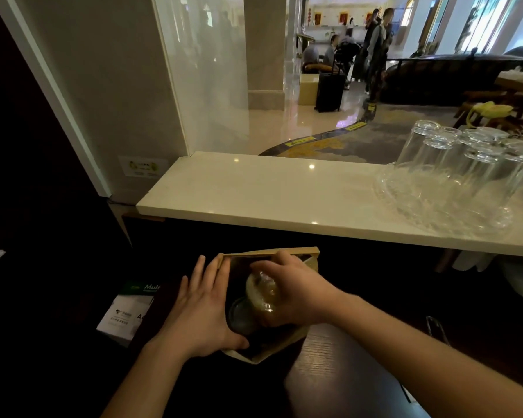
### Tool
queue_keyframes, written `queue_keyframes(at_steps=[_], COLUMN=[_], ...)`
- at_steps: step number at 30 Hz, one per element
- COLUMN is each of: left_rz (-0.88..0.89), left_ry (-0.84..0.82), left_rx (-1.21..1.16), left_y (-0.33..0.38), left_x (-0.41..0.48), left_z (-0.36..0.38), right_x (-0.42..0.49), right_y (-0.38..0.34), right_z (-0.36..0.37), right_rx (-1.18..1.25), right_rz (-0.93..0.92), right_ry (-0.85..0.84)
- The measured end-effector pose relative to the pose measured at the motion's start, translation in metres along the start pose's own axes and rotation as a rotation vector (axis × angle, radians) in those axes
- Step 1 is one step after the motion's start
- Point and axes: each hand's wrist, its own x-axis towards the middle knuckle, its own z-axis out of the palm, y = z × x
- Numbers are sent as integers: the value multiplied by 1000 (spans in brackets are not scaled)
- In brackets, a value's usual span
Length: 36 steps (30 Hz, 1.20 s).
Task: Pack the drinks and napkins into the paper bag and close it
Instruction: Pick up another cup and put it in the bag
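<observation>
A brown paper bag [272, 252] stands open on the dark lower counter, seen from above. My left hand [200, 312] lies flat against the bag's left wall, fingers spread, thumb hooked on the near rim. My right hand [296, 288] grips a clear-lidded cup of amber drink [261, 292] from above, its lower part inside the bag's mouth. Below it, deeper in the bag, sits a second cup with a dark round lid [242, 316]. No napkins are visible.
A pale marble ledge [269, 194] runs behind the bag. On its right stands a cut-glass tray [435, 212] with several upturned glasses [453, 152]. A white and green leaflet [127, 309] lies left of the bag. People and a suitcase are far off in the lobby.
</observation>
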Motion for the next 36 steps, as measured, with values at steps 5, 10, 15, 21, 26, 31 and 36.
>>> queue_keyframes(at_steps=[5,10,15,21,26,31,36], left_rz=[31,47,37,29,38,39,27], left_ry=[0,-7,-30,-25,-35,-32,-33], left_rx=[15,44,71,58,40,38,27], left_y=[10,27,38,38,43,43,42], left_x=[-3,-1,1,3,6,7,7], left_z=[0,-6,-6,-7,-7,-6,-5], right_x=[-1,9,34,48,54,57,51], right_y=[24,35,41,55,64,70,71], right_z=[26,36,49,67,73,83,91], right_rx=[-296,-354,-347,-312,-321,-296,-272], right_rz=[91,167,217,282,276,301,317], right_ry=[-11,-89,-215,-309,-382,-393,-389])
